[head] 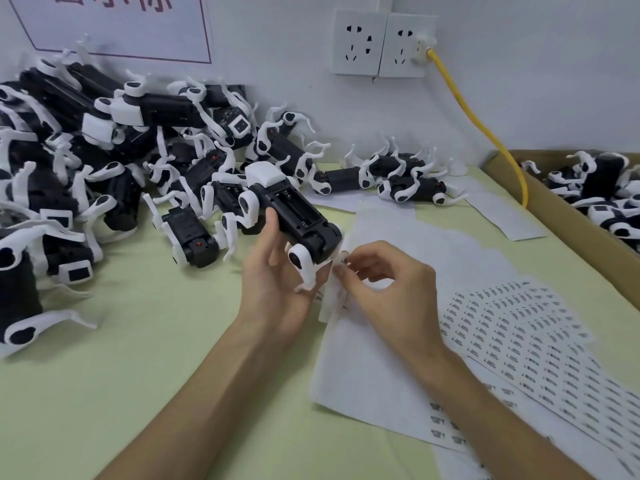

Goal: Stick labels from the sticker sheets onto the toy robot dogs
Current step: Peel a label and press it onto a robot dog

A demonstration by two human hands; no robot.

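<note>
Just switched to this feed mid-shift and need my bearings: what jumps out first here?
The heap of toy robot dogs, black and white, fills the left of the view up to the wall. At centre, the left hand holds one upturned dog while the right hand pinches a small white label at its near end. Printed sticker sheets fan out at lower right, beside a cardboard box holding more dogs.

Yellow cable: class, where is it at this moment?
In the head view, upper right: the yellow cable runs from the right wall socket down the wall to the table beside the cardboard box.
</note>
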